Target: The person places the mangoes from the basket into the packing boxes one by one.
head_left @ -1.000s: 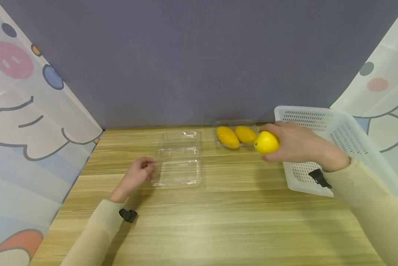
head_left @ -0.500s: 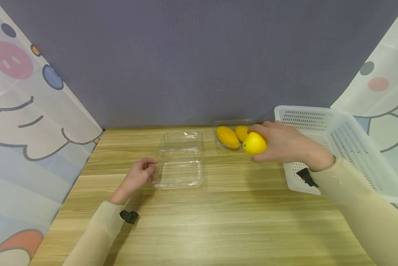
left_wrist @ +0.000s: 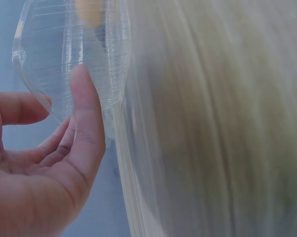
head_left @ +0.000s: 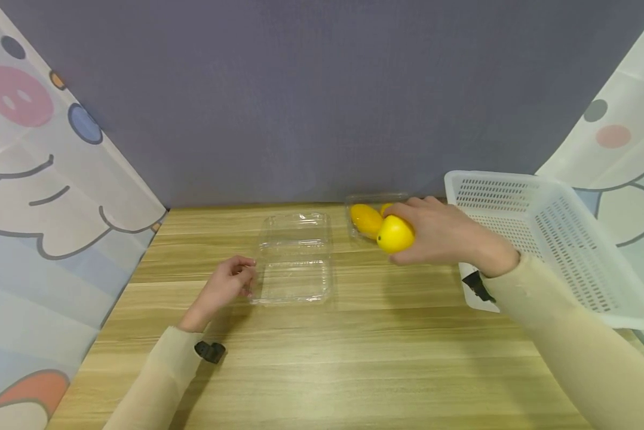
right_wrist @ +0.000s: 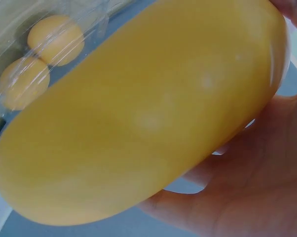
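My right hand (head_left: 442, 233) grips a yellow mango (head_left: 395, 235) above the table, close to a clear plastic box with two mangoes (head_left: 364, 218) in it. One of those two is mostly covered by the held fruit. The right wrist view shows the long smooth side of the held mango (right_wrist: 148, 113), with fingers around its lower side. At left, my left hand (head_left: 222, 288) pinches the left edge of a clear plastic clamshell box (head_left: 295, 280), which lies opened out on the table. In the left wrist view, the thumb and a finger (left_wrist: 25, 108) meet that box's edge.
A white perforated basket (head_left: 548, 185) stands on the right, partly under my right forearm. The wooden table (head_left: 311, 358) ends at a grey panel (head_left: 322, 107) behind. Printed curtains (head_left: 48, 179) hang at both sides.
My right hand has carried the mango leftward from near the basket, over the front of the filled box. My left hand and the opened clamshell box have shifted slightly right.
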A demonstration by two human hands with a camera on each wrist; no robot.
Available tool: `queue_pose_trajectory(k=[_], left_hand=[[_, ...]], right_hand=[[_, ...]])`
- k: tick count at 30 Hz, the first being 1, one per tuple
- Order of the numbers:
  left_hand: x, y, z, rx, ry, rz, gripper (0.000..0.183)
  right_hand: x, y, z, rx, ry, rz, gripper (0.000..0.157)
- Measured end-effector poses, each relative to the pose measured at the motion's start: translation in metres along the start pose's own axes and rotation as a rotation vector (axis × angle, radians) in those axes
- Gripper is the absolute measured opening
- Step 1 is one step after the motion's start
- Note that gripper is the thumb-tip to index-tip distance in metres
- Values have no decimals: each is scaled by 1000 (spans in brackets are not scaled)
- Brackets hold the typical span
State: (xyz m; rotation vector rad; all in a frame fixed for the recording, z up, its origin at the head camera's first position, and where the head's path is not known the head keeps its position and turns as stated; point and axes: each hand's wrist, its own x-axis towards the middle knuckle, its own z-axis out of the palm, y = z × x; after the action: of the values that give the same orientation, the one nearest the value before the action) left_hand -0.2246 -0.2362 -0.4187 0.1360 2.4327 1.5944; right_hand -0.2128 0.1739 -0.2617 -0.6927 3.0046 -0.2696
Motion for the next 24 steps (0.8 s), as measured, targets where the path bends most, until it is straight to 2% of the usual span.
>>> queue_pose_trajectory(k=[24], left_hand=[[-5, 2, 6, -23, 1, 15, 42]], right_hand=[[20, -26, 10, 3, -10, -55, 74]])
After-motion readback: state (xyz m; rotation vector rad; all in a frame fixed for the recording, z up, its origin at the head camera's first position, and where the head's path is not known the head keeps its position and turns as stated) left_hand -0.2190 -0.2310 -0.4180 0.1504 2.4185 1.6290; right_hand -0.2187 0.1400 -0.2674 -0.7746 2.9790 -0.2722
